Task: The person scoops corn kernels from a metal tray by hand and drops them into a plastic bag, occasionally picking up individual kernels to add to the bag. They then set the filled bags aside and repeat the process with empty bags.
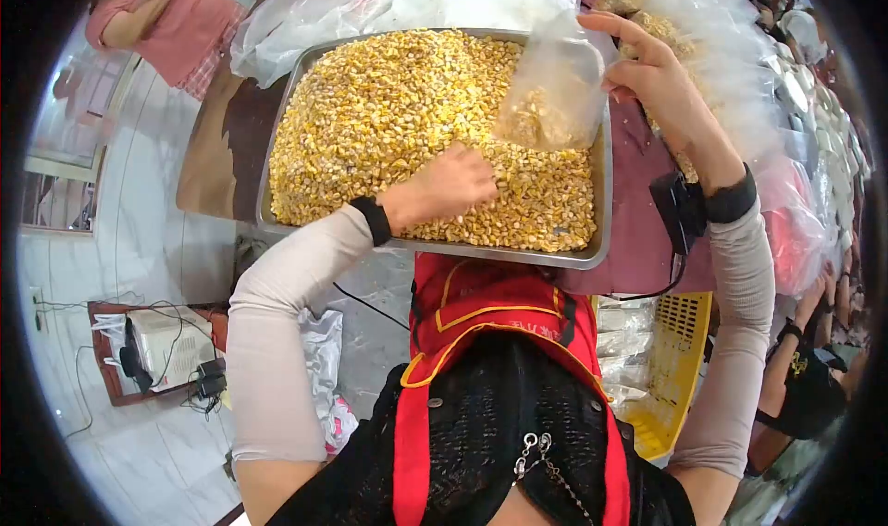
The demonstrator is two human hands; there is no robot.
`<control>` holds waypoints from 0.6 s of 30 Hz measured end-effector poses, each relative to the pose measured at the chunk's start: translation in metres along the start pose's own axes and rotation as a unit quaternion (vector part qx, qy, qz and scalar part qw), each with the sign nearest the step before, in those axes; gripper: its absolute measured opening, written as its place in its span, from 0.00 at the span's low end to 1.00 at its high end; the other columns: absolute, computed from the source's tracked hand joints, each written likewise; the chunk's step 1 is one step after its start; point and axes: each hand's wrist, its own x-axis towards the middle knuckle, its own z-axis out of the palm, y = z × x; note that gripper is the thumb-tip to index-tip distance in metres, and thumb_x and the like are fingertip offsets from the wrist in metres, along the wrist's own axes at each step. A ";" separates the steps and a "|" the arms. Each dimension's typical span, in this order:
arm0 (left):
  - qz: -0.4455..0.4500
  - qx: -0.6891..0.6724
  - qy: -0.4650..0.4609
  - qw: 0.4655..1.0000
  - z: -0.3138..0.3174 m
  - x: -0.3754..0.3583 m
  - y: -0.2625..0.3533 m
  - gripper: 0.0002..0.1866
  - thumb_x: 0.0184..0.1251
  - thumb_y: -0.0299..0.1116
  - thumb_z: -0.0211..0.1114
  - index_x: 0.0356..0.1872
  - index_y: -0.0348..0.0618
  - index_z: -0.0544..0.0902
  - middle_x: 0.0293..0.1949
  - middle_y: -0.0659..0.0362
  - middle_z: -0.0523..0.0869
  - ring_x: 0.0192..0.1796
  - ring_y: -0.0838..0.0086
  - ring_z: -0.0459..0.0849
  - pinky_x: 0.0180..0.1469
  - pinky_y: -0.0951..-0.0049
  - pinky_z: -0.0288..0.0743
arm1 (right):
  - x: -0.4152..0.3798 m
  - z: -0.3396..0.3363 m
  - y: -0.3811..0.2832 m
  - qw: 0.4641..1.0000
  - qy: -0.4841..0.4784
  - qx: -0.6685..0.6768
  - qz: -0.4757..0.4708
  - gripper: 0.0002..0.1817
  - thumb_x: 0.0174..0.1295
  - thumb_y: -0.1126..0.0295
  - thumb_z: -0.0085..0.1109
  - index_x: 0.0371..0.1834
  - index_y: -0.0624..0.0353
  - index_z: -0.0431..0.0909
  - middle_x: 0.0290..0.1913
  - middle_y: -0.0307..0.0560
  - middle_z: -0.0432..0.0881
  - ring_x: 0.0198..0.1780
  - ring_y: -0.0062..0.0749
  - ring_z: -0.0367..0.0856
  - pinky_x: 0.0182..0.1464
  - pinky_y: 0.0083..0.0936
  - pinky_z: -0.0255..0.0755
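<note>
A metal tray [603, 202] holds a heap of dried yellow corn kernels [398, 91], piled higher on its left side. My left hand [446, 187] is down among the kernels near the tray's front, its fingers curled over some of them; the fingertips are hidden and slightly blurred. Thumb and forefinger of my right hand [643, 59] pinch the top edge of a clear plastic bag [546, 100] above the tray's right part. Some kernels lie in the bottom of that bag, which hangs upright and rests near the kernels in the tray.
Filled clear bags [684, 36] crowd the table's right side. Crumpled plastic [305, 22] lies behind the tray. A yellow crate [684, 341] holds packed bags below. A person in a pink shirt [166, 26] stands far left; other people are at right.
</note>
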 end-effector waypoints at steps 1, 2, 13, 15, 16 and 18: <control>-0.024 0.049 0.017 0.998 -0.003 -0.004 -0.009 0.06 0.49 0.37 0.59 0.26 0.49 0.74 0.29 0.61 0.73 0.37 0.69 0.73 0.38 0.69 0.66 | -0.001 0.002 0.000 1.000 -0.001 0.003 0.000 0.26 0.50 0.78 0.46 0.57 0.55 0.71 0.34 0.38 0.76 0.31 0.17 0.72 0.33 0.15 0.67; -0.024 0.048 0.013 0.998 -0.006 -0.009 -0.018 0.06 0.49 0.37 0.59 0.26 0.49 0.74 0.29 0.61 0.73 0.37 0.69 0.73 0.38 0.69 0.66 | -0.003 0.004 0.001 1.000 0.014 0.008 -0.010 0.27 0.50 0.79 0.46 0.58 0.54 0.69 0.35 0.39 0.75 0.31 0.17 0.72 0.33 0.15 0.67; -0.259 -0.034 0.106 0.959 -0.021 -0.023 -0.048 0.06 0.56 0.35 0.59 0.32 0.45 0.77 0.31 0.59 0.76 0.37 0.65 0.75 0.40 0.66 0.70 | -0.013 -0.006 0.009 0.999 0.015 0.001 0.033 0.30 0.51 0.78 0.45 0.63 0.52 0.65 0.32 0.41 0.76 0.29 0.16 0.71 0.30 0.12 0.67; -0.276 -0.039 0.134 0.951 -0.017 -0.023 -0.053 0.09 0.56 0.34 0.60 0.36 0.45 0.78 0.32 0.58 0.76 0.38 0.64 0.75 0.42 0.67 0.70 | -0.011 -0.009 0.012 0.997 -0.025 0.004 0.068 0.29 0.52 0.77 0.44 0.61 0.54 0.66 0.28 0.39 0.75 0.25 0.14 0.69 0.28 0.11 0.65; -0.253 -0.025 0.105 0.961 -0.014 -0.020 -0.054 0.10 0.56 0.35 0.60 0.39 0.46 0.78 0.32 0.58 0.77 0.38 0.64 0.75 0.42 0.67 0.70 | -0.011 -0.008 0.010 0.997 -0.027 0.004 0.068 0.29 0.52 0.77 0.44 0.61 0.54 0.66 0.28 0.39 0.75 0.25 0.14 0.69 0.28 0.11 0.65; -0.228 0.000 0.058 0.972 -0.014 -0.013 -0.049 0.08 0.58 0.35 0.58 0.38 0.47 0.78 0.31 0.57 0.76 0.37 0.64 0.75 0.41 0.65 0.70 | -0.013 -0.006 0.007 0.996 -0.034 0.005 0.086 0.27 0.52 0.76 0.43 0.60 0.55 0.67 0.25 0.37 0.74 0.23 0.13 0.67 0.25 0.11 0.64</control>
